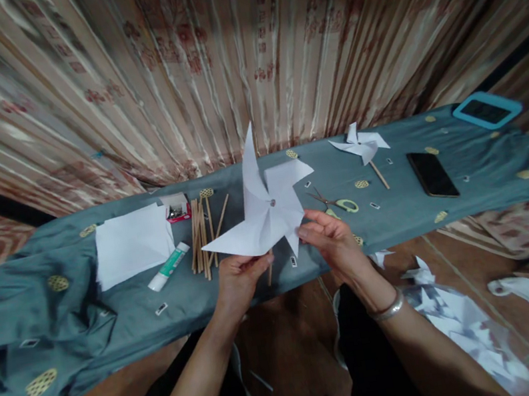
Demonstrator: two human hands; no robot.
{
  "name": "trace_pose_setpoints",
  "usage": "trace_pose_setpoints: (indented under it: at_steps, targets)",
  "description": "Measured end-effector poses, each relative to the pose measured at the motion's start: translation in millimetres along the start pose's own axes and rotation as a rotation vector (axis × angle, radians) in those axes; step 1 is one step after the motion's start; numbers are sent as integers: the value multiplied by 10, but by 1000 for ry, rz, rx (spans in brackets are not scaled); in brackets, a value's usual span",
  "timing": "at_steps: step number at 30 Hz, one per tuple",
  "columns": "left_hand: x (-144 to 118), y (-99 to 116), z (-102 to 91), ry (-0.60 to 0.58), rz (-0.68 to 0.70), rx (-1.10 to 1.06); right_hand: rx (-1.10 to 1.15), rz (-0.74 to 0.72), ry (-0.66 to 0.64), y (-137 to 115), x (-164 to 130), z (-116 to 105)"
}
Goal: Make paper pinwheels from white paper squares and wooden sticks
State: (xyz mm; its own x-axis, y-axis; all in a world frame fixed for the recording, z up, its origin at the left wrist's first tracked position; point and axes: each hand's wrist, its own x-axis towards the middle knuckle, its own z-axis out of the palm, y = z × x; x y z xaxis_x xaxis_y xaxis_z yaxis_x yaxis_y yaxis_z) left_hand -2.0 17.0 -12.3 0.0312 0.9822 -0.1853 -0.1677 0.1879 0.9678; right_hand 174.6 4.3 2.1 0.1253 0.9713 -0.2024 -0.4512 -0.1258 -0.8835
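Observation:
A white paper pinwheel (pixel 268 204) with a pin at its centre is held up over a cloth-covered table (pixel 51 315). My left hand (pixel 238 280) grips its wooden stick just below the paper. My right hand (pixel 335 240) pinches the tip of the lower right blade. A silver bangle sits on my right wrist.
On the table lie a stack of white paper (pixel 133 243), a glue tube (pixel 169 266), several wooden sticks (pixel 202 232), a small pin box (pixel 176 208), scissors (pixel 339 202), a finished pinwheel (pixel 361 144), a black phone (pixel 432 174) and a blue-cased tablet (pixel 486 110). Paper scraps (pixel 460 317) litter the floor at right.

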Motion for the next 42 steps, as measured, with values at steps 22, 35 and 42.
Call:
trace_pose_setpoints:
  at_steps: [22,35,42]
  targets:
    - [3,-21,-47,-129,61,63,-247,7,-134,27,-144,173]
    - [-58,-34,-15,-263,9,133,-479,-484,127,-118,132,-378]
    - [-44,-26,-28,-220,31,162,-390,-368,182,-77,93,-311]
